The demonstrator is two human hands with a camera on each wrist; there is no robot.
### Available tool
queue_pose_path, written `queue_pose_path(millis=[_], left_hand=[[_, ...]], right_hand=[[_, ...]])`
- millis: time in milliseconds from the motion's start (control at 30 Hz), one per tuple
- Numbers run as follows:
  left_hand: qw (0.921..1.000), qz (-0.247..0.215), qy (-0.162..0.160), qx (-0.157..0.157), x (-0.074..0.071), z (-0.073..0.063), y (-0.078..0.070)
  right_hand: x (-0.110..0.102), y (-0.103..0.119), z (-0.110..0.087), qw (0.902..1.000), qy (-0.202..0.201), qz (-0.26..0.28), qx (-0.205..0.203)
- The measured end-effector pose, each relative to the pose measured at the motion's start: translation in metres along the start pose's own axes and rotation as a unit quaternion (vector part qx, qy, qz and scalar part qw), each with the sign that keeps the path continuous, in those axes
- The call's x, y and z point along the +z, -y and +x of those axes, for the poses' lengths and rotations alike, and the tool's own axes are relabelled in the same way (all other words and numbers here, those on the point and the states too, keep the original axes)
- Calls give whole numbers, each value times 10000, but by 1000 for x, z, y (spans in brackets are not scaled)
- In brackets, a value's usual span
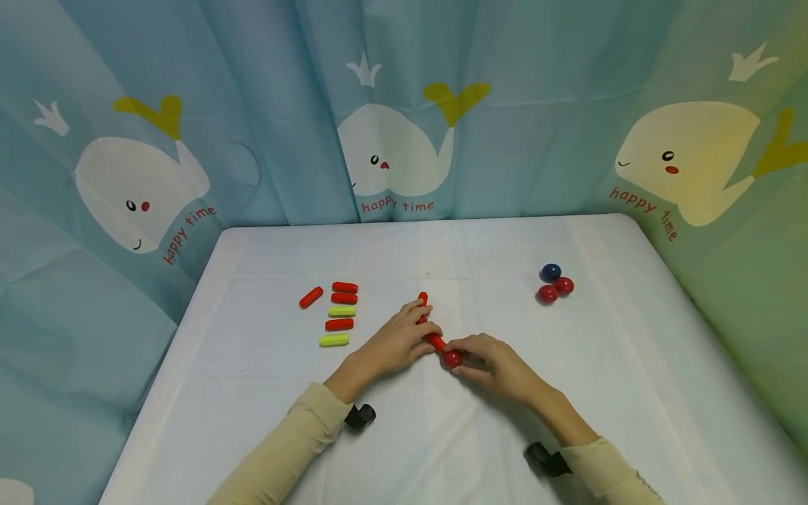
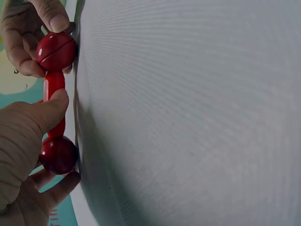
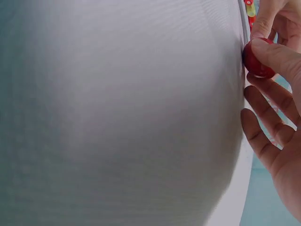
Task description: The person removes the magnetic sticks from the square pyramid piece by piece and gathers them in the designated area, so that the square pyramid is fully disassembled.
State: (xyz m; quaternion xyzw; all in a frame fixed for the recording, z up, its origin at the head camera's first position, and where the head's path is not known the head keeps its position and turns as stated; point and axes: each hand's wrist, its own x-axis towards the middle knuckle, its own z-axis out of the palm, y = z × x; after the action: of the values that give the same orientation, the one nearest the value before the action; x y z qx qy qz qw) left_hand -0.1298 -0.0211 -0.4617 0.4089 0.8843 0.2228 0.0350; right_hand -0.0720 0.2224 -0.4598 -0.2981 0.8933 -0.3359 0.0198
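Over the middle of the table, my left hand (image 1: 396,340) pinches a short red rod (image 1: 435,341) between thumb and fingers. My right hand (image 1: 501,368) grips a glossy red ball (image 1: 452,359) at the rod's near end, thumb and fingertips round it. In the left wrist view the rod (image 2: 55,84) runs between that ball (image 2: 56,52) and a second red ball (image 2: 59,155), touching both. Another red rod (image 1: 423,297) extends beyond my left fingers. The right wrist view shows the gripped ball (image 3: 258,61), with my other right fingers (image 3: 265,110) spread apart.
To the left on the white table (image 1: 265,400) lie several loose rods, among them a red one (image 1: 311,297) and a yellow-green one (image 1: 334,340). A blue ball (image 1: 551,272) and two red balls (image 1: 548,294) cluster at the back right. A whale-print curtain (image 1: 278,140) hangs behind.
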Motion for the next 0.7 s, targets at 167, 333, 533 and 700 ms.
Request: queue_pose_path(millis=[167, 333, 533, 700], left_hand=[[9997, -214, 60, -58, 1, 0, 2], [9991, -421, 22, -14, 2, 0, 3], [9996, -272, 36, 48, 2, -1, 5], [9995, -303, 119, -15, 2, -4, 5]], right_hand=[[0, -1, -1, 9991, -26, 358, 212], [1, -3, 0, 9975, -134, 651, 225], [1, -4, 2, 9972, -421, 489, 390], [-3, -4, 0, 9929, -833, 126, 837]])
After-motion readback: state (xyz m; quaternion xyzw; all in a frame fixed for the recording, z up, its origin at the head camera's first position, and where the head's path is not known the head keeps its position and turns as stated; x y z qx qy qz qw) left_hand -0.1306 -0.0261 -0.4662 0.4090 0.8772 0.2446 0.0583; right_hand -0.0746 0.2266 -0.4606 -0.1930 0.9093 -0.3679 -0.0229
